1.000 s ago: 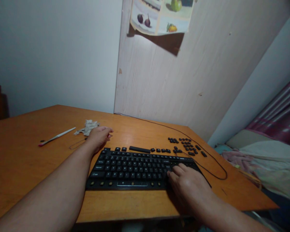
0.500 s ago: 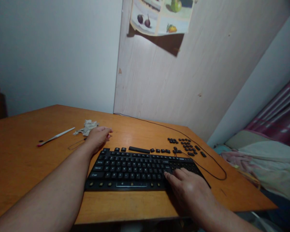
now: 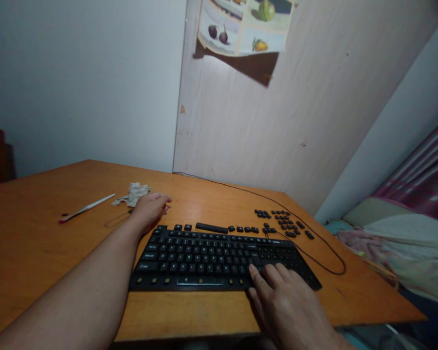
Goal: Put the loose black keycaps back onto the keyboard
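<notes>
Under the fingertips of the right hand (image 3: 286,299), in the head view, lies the near edge of the black keyboard (image 3: 204,253), just right of its letter keys. The index finger (image 3: 258,279) is stretched forward and seems to touch there; the thumb lies lower, a little apart from it, and the other fingers are bent. Whether a key is pinched between them I cannot tell. Ahead of these fingers is the number pad (image 3: 275,253), apparently bare of caps; to their left runs a front row of exposed mounts (image 3: 154,280). Farther ahead lie the long key (image 3: 211,227) and a group of loose keys (image 3: 286,223).

The left hand (image 3: 149,208) rests beyond the keyboard's far left corner, its fingers loosely curled, their contents hidden. Beside it are a crumpled cloth (image 3: 135,194) and a thin wire tool (image 3: 117,220); a white stick (image 3: 91,206) lies farther left.

I judge the step in hand to be fingertip work on individual keys; the next move calls for an exact touch beside the neighbouring caps.
</notes>
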`<control>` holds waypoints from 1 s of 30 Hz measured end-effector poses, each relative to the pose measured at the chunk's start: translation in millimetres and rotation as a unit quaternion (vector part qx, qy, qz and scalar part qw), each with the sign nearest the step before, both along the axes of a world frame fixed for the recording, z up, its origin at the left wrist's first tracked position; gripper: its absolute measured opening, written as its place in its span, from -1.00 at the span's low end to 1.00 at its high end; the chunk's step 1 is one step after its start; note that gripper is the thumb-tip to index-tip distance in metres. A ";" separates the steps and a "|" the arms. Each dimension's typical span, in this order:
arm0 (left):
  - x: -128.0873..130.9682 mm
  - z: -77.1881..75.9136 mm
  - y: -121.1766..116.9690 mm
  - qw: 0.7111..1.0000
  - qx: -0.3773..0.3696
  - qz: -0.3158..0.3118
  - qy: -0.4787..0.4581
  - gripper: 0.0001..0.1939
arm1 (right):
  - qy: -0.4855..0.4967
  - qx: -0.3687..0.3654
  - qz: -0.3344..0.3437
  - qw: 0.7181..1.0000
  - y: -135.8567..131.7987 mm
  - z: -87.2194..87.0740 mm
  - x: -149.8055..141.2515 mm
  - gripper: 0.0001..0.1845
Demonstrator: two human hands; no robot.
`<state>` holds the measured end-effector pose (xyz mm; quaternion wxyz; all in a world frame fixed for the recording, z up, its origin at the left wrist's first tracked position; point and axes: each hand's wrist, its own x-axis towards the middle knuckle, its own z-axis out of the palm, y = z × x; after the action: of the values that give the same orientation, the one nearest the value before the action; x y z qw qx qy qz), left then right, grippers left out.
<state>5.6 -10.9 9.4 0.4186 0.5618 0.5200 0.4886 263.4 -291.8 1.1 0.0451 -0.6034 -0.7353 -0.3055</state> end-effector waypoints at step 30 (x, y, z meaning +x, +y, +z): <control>-1.4 -4.3 7.5 1.000 -0.003 -0.002 -0.003 -0.78 | 0.269 0.087 0.063 0.957 -16.5 -7.4 25.6 -0.47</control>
<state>4.2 -3.4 5.1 0.4227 0.5598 0.5191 0.4883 289.0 -308.3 -6.3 0.3129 -0.6093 -0.7031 -0.1910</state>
